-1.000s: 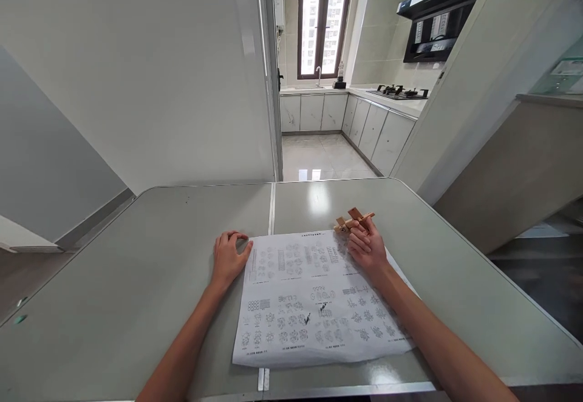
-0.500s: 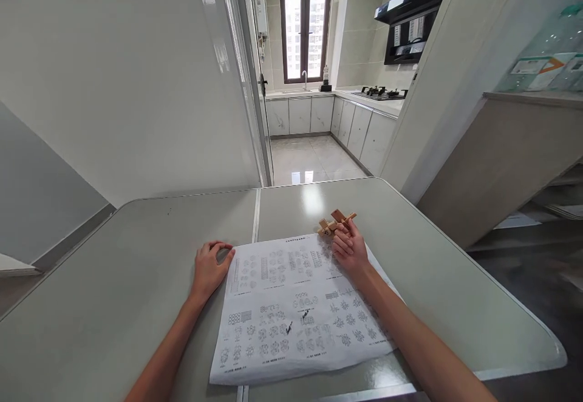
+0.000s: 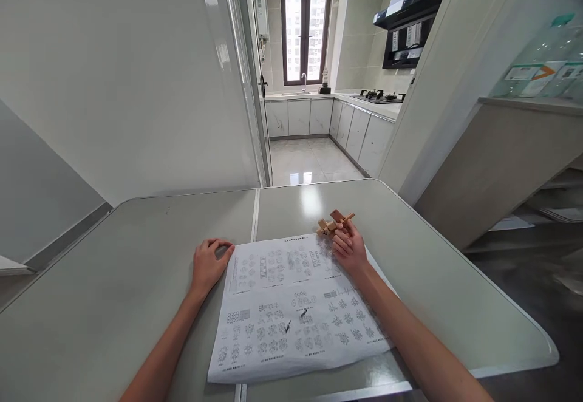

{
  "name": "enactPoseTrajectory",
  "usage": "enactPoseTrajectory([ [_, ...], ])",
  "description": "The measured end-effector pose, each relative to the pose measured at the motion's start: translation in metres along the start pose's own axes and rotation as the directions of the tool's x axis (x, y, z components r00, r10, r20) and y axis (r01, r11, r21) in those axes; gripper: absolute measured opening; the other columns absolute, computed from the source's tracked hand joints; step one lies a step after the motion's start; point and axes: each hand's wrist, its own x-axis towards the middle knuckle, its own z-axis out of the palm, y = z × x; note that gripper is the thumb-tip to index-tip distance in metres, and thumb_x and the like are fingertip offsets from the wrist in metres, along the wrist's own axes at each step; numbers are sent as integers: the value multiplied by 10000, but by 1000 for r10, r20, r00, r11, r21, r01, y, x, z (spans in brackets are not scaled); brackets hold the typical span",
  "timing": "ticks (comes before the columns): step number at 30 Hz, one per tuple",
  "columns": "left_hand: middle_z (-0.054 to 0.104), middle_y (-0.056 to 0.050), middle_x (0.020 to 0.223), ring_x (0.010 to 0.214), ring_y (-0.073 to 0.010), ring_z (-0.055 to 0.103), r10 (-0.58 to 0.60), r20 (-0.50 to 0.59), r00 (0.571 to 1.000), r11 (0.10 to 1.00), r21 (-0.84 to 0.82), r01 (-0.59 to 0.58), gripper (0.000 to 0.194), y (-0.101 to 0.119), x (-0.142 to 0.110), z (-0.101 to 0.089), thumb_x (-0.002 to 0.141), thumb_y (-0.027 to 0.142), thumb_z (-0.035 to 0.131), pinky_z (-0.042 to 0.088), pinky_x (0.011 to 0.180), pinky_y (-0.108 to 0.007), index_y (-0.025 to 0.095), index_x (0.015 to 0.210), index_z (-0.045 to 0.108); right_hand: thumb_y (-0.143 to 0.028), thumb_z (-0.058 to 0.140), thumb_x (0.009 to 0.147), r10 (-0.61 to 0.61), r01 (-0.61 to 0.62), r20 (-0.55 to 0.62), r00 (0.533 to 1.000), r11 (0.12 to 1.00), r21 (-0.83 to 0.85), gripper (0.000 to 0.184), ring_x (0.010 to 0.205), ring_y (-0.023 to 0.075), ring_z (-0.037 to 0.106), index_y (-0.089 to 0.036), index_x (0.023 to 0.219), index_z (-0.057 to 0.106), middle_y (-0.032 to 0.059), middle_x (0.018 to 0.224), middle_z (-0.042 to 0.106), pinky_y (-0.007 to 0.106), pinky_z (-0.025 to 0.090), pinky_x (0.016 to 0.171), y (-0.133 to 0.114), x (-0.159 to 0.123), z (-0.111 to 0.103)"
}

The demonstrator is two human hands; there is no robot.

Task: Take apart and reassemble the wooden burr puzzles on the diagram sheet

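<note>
A large printed sheet (image 3: 291,296) covered with small diagrams and two dark tick marks lies flat on the pale table. At its upper left edge rests my left hand (image 3: 210,262), holding nothing, fingers loosely bent and apart, thumb by the paper. My right hand (image 3: 348,247) is over the sheet's upper right corner, its fingers curled and closed on wooden puzzle pieces (image 3: 336,221). These are small notched sticks in light and reddish wood, crossing one another. My fingers hide part of them, and I cannot tell whether they are joined.
The glossy table (image 3: 122,280) has a seam down its middle and rounded far corners. A white wall panel (image 3: 136,86) stands behind on the left. To the right, plastic bottles (image 3: 537,71) sit on a ledge. Beyond the doorway is a kitchen with white cabinets (image 3: 299,116).
The view has shifted very slightly. Both hands, the sheet and the wooden pieces keep the same places relative to one another.
</note>
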Motion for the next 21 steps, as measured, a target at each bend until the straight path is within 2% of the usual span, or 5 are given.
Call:
enactPoseTrajectory([
  [6,670,-125,1188,1165,-346,588,-20,-21,1000,1000,16,20,395,-3,6,8,883,517,571,456,1060,-488,204,954,800,-434,602,1018,-14,13,-1,1000,997,-75,292,232,49,276,-206,837,576,-137,381,402,152,245,239,0,-1,1],
  [13,707,-123,1164,1096,-351,611,-20,-37,999,1000,-20,19,363,-7,9,13,879,482,566,477,1011,-507,194,908,785,-418,656,963,-91,83,-25,996,972,-218,273,243,48,207,-215,800,573,-145,377,355,151,228,242,0,-3,10],
  [19,725,-129,1121,1080,-343,633,-30,-63,998,995,-99,24,328,-5,7,13,880,466,566,485,997,-496,193,880,748,-458,630,983,-186,152,-59,981,918,-367,342,291,55,230,-202,758,605,-104,399,401,175,234,284,6,-10,24],
  [21,730,-125,1087,1059,-324,648,-43,-85,995,990,-138,31,325,-3,6,10,899,470,554,496,983,-475,194,891,726,-487,607,1003,-224,171,-53,973,858,-485,382,316,66,254,-196,757,629,-80,406,431,192,225,306,12,-14,32],
])
